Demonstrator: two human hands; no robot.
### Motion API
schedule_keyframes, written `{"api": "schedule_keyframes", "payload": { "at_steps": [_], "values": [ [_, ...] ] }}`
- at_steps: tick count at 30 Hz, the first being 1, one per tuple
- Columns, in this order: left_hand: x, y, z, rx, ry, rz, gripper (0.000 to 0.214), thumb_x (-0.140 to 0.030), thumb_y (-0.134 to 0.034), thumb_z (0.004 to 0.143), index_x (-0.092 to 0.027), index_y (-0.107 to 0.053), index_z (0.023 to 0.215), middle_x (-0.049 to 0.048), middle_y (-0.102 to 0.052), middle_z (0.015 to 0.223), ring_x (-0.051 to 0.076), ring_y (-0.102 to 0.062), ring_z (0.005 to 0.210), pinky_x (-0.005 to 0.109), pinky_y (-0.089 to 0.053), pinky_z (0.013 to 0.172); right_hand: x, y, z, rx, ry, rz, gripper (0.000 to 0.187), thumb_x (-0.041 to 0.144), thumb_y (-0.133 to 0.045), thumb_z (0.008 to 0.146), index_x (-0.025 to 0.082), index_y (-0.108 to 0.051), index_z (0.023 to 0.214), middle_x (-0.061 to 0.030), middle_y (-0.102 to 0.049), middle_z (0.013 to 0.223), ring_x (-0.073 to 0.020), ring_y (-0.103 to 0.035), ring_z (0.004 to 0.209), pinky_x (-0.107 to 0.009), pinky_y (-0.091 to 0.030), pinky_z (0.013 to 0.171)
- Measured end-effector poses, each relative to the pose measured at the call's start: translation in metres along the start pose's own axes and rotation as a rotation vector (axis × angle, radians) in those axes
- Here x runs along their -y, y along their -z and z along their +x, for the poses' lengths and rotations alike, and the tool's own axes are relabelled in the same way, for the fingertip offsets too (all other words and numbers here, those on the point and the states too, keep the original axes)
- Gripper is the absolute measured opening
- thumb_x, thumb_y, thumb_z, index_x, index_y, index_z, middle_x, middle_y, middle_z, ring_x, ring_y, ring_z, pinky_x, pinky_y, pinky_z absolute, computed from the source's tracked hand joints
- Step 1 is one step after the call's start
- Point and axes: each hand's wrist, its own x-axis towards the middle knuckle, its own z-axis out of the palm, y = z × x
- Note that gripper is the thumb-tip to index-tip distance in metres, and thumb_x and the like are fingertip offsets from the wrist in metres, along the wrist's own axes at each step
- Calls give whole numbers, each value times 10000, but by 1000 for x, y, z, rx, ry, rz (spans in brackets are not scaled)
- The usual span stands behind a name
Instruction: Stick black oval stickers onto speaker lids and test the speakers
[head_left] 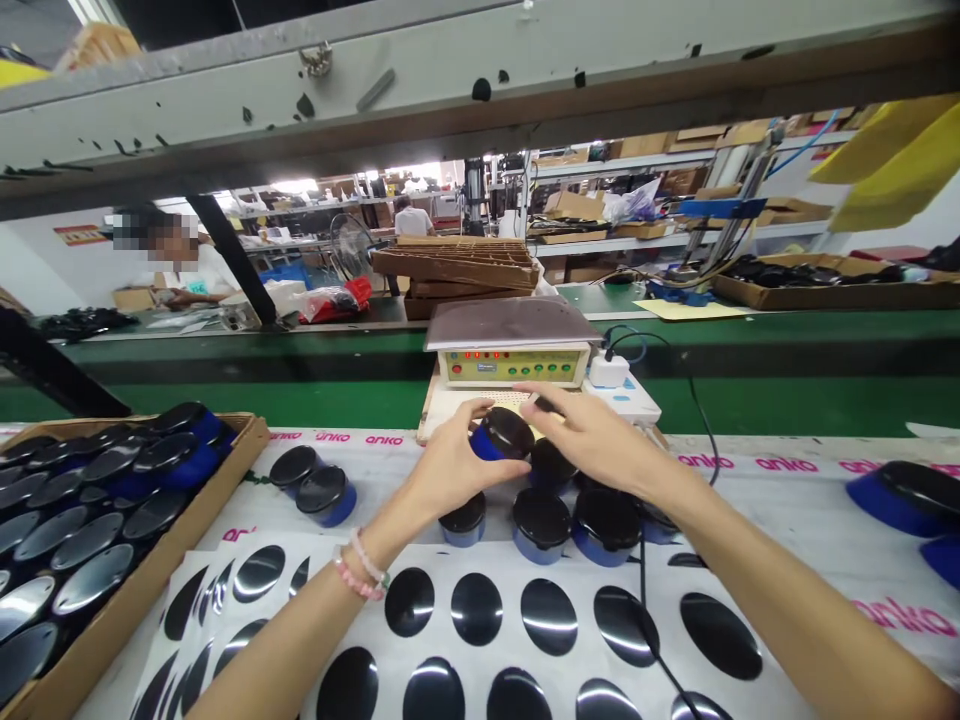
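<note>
My left hand (454, 465) grips a round blue piece with a glossy black top (508, 432), its fingers and thumb around the sides. Close to its right, my right hand (592, 430) has thumb and forefinger bent toward each other. Something small and dark (546, 404) shows between them, too little of it visible to name. Several more blue pieces with black tops (541, 522) stand below and beside my hands, some partly hidden by the right forearm. Sheets with rows of black ovals (477, 608) lie in front of me.
A cardboard tray (244, 445) of black-topped pieces sits at left. Ahead stands a control box (514, 365) with red digits; a white plug (609, 370) is beside it. A black cable (645, 590) crosses the sheets. A shelf beam (420, 85) hangs overhead. A person (202, 270) sits opposite.
</note>
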Motion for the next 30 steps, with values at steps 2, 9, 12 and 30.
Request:
{"api": "schedule_keyframes", "payload": {
  "at_steps": [2, 9, 12, 30],
  "values": [
    [-12, 2, -2, -14, -28, 11, 618, -339, -789, 649, -237, -518, 1195, 19, -653, 1126, 218, -617, 1013, 352, -479, 901, 8, -2, -2, 6, 39, 73, 398, 470, -475, 899, 270, -533, 1238, -29, -665, 1145, -213, -614, 1018, -304, -442, 849],
    [-31, 3, -10, -20, -127, 105, 623, -281, -803, 625, -234, -554, 1194, 26, -648, 1109, 253, -571, 1018, 393, -446, 916, 7, -13, -11, -26, 17, 293, 269, 377, -556, 845, 246, -567, 1080, -19, -679, 1019, -201, -630, 910, -318, -478, 798],
    [-33, -4, -17, -13, -184, 160, 632, -278, -803, 630, -224, -531, 1198, 28, -639, 1070, 247, -548, 983, 390, -455, 888, 2, -21, -16, -83, -16, 364, 213, 399, -504, 877, 228, -554, 993, -26, -677, 948, -198, -633, 867, -312, -495, 745],
    [85, 93, -37, -145, 424, 599, 394, -319, -665, 782, -134, -558, 1112, 132, -607, 1139, 319, -532, 1150, 577, -345, 1003, -6, -6, -38, 51, 123, -72, 323, 358, -299, 970, 220, -530, 791, -29, -647, 748, -180, -593, 657, -289, -403, 578]
  ]
}}
